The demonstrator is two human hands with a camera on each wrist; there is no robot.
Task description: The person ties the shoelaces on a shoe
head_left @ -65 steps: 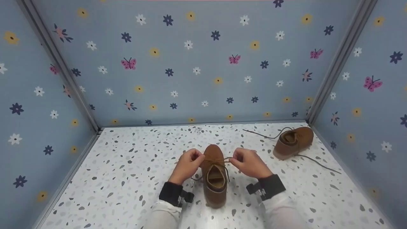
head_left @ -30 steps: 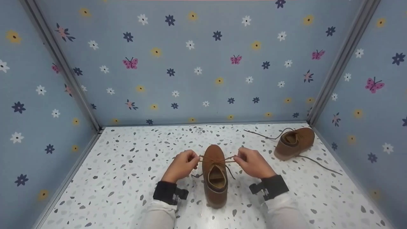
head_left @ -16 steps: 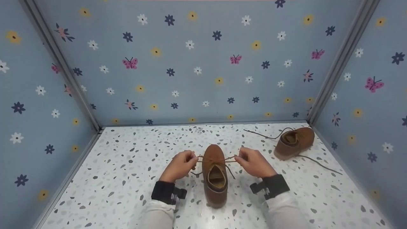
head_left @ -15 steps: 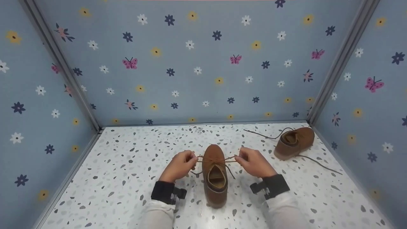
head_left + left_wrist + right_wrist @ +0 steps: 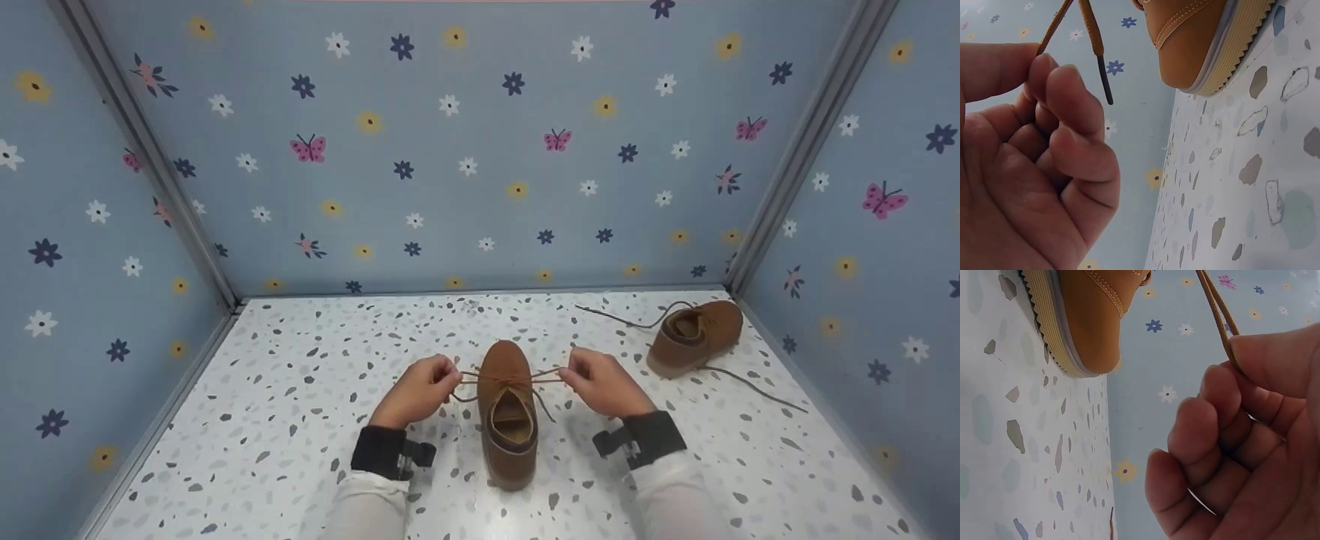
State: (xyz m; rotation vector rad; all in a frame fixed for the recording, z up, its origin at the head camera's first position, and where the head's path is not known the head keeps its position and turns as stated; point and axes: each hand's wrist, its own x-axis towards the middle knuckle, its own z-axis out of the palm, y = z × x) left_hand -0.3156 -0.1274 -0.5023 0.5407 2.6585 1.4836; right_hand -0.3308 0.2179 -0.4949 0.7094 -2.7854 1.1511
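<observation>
A brown lace-up shoe [image 5: 504, 357] stands on the speckled surface, toe away from me, between my two hands. On its left, my left hand [image 5: 415, 391] pinches a loop of the shoelace [image 5: 1055, 25] between thumb and forefinger. A dark-tipped lace end hangs beside those fingers in the left wrist view. To the right of the shoe, my right hand [image 5: 609, 382] pinches another lace loop [image 5: 1216, 312], its two strands running together to the thumb. Both loops stretch sideways from crossed laces over the shoe's tongue. A loose lace end trails at each side.
A second brown shoe [image 5: 722, 324] rests at the back right, tilted toward the corner, its untied laces spread on the speckled white surface [image 5: 315, 352]. Blue flowered panels [image 5: 480, 210] with grey metal corner posts enclose the back and both sides.
My hands have moved apart, left hand leftward and right hand slightly rightward. The lace loops between them have drawn out longer and tauter across the shoe. Both shoes have stayed in place.
</observation>
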